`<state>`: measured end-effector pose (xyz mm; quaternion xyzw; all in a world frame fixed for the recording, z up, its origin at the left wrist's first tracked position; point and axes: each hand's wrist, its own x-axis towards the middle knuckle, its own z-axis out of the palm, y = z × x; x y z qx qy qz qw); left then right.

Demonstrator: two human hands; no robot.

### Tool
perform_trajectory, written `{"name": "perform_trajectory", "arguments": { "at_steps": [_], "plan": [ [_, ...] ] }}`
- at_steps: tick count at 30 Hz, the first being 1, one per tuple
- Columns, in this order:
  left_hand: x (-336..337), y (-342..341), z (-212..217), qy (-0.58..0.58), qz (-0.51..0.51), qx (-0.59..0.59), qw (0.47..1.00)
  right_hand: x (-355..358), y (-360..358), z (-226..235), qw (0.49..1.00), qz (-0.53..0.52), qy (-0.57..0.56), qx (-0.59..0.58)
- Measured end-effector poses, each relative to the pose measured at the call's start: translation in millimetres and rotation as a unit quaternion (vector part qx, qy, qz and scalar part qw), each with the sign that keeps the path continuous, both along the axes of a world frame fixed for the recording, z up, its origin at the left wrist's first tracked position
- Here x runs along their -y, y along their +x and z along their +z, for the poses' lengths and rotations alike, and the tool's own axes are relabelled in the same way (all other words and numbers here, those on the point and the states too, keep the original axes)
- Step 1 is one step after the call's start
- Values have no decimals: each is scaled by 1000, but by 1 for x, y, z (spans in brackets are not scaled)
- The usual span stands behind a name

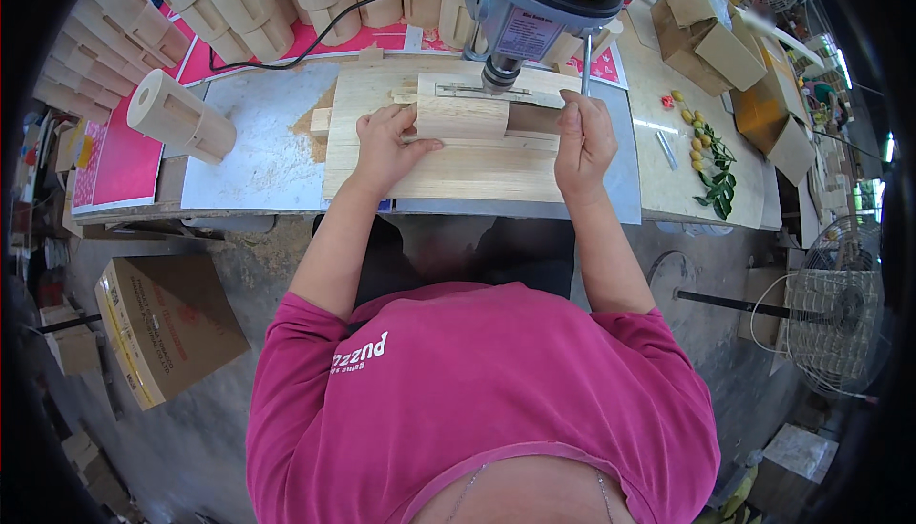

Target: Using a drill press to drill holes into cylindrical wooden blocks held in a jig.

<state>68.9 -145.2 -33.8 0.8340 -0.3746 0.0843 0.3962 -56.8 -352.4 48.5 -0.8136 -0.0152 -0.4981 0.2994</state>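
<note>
Beneath one drill press (pixel 523 20) in the head view, one wooden piece (pixel 463 117) is lying on a wooden board (pixel 477 178); one left hand (pixel 389 147) is gripping its left end, one right hand (pixel 585 147) is clamping one metal lever (pixel 587 58).

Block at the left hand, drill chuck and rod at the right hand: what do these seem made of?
Block at the left hand: bare wood, judging by its pale colour, fine grain and dull surface.
Drill chuck: probably steel, from its dark metallic sheen.
Rod at the right hand: likely plated or polished metal, given its smooth silvery look.
</note>
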Motion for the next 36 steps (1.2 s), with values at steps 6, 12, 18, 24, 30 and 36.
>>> {"name": "perform_trajectory", "arguments": {
  "at_steps": [6,12,18,24,30,36],
  "plan": [
    [0,-1,1,31,3,-27,999,9,-3,90,997,-61,-40,0],
    [39,-17,0,-20,9,34,999,63,94,163,970,-187,-81,-132],
    [38,-17,2,21,-4,0,1000,50,75,164,980,-165,-71,-91],
    [32,-16,0,11,-4,3,1000,20,19,128,994,-70,-85,0],
    [35,-19,7,24,-7,-3,1000,-13,-19,65,995,-52,34,-74],
    [37,-18,8,33,0,-6,999,5,9,-10,999,-5,0,35]
  ]
}}
